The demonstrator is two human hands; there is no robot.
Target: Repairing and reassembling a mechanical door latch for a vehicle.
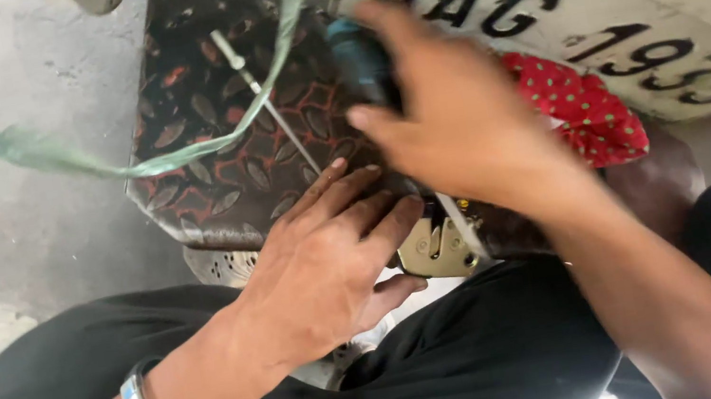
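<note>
Hands at a metal latch part on a patterned cushion.
Left hand [327, 262] lay flat, fingers spread, touching the latch [436, 248]; right hand [448, 117], blurred, gripped a dark tool handle [359, 59]. A green strap [79, 159] crossed the far left; a red dotted cloth [586, 108] lay right.

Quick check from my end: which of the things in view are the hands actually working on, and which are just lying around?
In hand:
left hand on the metal latch part
right hand gripping a dark-handled tool
thin metal rod

Lying about:
patterned cushion
green strap
red dotted cloth
</note>
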